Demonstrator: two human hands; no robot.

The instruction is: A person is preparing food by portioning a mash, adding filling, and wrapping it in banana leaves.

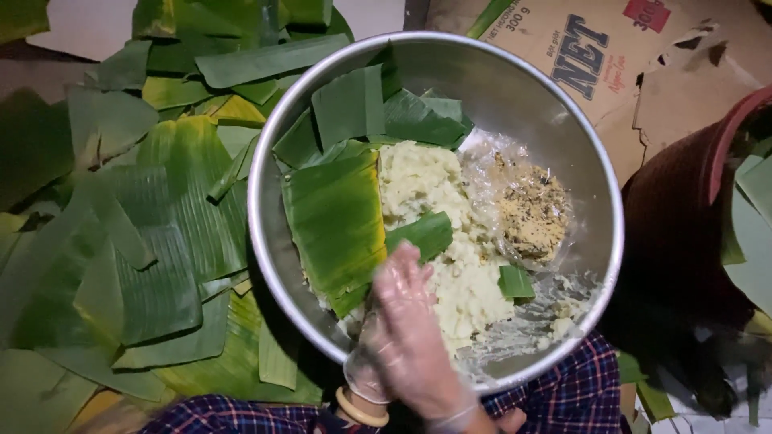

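Observation:
A large metal bowl [563,128] holds pale yellow mash [450,281], folded banana leaf pieces [334,221] and a clear plastic bag of brownish speckled filling [531,213]. My right hand [414,329], in a clear plastic glove, reaches into the bowl from the near edge. Its fingers lie flat and together over the mash, beside the big leaf, with nothing gripped. My left hand [362,374], also gloved and with a pale bangle on the wrist, is at the bowl's near rim and mostly hidden under the right hand.
Many banana leaves [153,241] lie spread left of the bowl. Flattened brown cardboard [643,80] lies at the back right. A dark red tub [683,217] with leaves stands on the right. Checked blue-and-red cloth [571,394] covers my legs below.

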